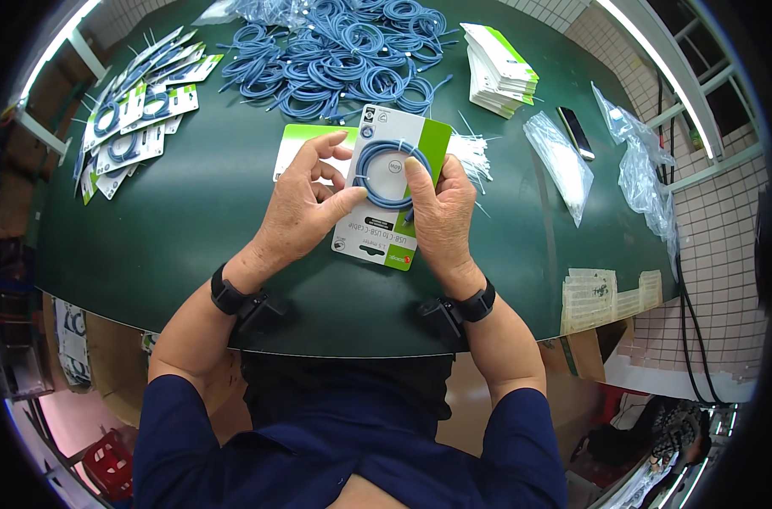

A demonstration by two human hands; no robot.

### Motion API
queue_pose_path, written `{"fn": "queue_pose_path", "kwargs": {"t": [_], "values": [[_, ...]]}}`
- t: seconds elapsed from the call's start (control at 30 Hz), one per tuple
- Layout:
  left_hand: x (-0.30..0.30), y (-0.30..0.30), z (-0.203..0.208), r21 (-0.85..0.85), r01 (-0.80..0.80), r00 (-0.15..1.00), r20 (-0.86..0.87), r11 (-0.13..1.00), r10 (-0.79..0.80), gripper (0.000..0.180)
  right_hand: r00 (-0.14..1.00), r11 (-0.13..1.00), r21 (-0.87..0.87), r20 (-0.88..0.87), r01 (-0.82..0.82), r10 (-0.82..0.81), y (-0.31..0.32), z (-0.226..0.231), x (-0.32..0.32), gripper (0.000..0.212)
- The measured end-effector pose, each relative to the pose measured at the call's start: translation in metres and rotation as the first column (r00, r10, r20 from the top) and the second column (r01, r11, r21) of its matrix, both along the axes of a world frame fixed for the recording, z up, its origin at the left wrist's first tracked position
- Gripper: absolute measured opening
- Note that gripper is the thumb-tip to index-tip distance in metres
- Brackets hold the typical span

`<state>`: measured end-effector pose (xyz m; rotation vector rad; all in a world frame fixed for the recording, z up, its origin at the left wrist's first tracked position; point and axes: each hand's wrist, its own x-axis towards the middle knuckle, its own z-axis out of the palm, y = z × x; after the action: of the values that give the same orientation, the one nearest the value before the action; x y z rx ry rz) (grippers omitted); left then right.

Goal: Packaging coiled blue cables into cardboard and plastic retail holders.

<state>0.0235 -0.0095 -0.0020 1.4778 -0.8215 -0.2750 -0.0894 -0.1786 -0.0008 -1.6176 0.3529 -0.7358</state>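
A coiled blue cable (371, 161) lies against a white and green packaging card (349, 231), which is tilted up over the table. My right hand (441, 208) grips the card's right edge, its thumb pressed on the coil. My left hand (305, 195) is at the card's left side with fingers apart and slightly bent; its thumb reaches the coil's lower left edge. Small white ties circle the coil at top and left. Behind my left hand, a second green and white card (299, 133) lies on the table, partly covered.
A big heap of blue coiled cables (343, 51) lies at the far middle of the green table (207, 254). Carded cables (135, 144) pile up at left. White cable ties (472, 157), stacked blank cards (498, 72), a plastic bag (560, 165) and a phone (576, 133) lie at right.
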Motion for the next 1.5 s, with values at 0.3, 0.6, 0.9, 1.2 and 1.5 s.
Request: {"fn": "queue_pose_path", "kwargs": {"t": [0.3, 0.6, 0.9, 1.2, 1.5], "values": [[0.000, -0.004, -0.008, -0.137, 0.373, 0.767, -0.510, 0.918, -0.388, 0.027, 0.997, 0.994, -0.107, 0.061, -0.032, 0.039, -0.008, -0.008, -0.016, 0.029], [0.055, 0.035, 0.040, -0.117, -0.036, 0.919, -0.394, 0.992, -0.013, 0.022, 0.977, 0.980, 0.070, 0.113, -0.187, 0.178, 0.000, 0.001, -0.013, 0.035], [0.283, 0.144, 0.036, -0.502, -0.527, 0.813, -0.532, 0.686, 0.236, 0.032, 0.936, 0.949, 0.063, -0.153, -0.310, 0.316, 0.003, -0.006, -0.003, 0.027], [0.192, 0.067, 0.004, 0.121, -0.268, 0.924, -0.248, 0.956, 0.291, 0.035, 0.961, 0.967, 0.027, -0.115, -0.251, 0.253, -0.007, -0.004, -0.009, 0.018], [0.210, -0.034, 0.000, 0.437, -0.205, 0.640, 0.737, 0.876, -0.218, 0.031, 0.956, 0.969, 0.005, -0.166, -0.245, 0.243, -0.003, -0.004, -0.008, 0.017]]}}
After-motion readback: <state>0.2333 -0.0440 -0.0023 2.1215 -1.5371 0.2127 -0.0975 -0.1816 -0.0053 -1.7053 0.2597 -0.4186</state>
